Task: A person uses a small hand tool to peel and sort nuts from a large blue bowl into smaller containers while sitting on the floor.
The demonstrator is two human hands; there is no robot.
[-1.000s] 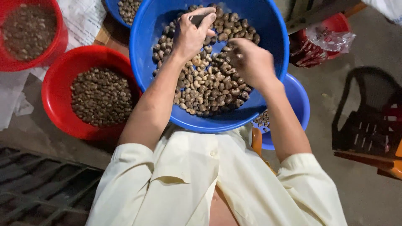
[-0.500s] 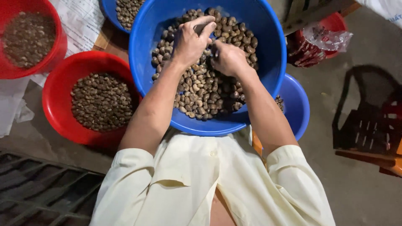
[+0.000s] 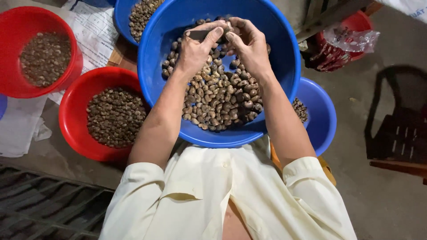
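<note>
A large blue basin [image 3: 284, 66] rests on my lap, half full of brown cashew nuts in shell [image 3: 220, 95]. Both hands are over its far side. My left hand [image 3: 195, 46] grips a small dark tool [image 3: 200, 34], thumb pressed along it. My right hand [image 3: 251, 42] meets it at the tool's tip, fingers pinched on a nut that is mostly hidden between the fingertips.
A red basin of nuts [image 3: 73, 120] stands at my left; another red basin [image 3: 26, 20] is further left, on paper sheets [image 3: 95, 35]. Other blue basins sit behind [image 3: 121, 18] and under the right side [image 3: 322, 115]. A plastic bag [image 3: 344, 42] and a dark chair [image 3: 400, 129] are at right.
My right hand lifted from the nut pile and moved up and left to meet the left hand at the tool. The view shifted slightly, showing more of the left basins.
</note>
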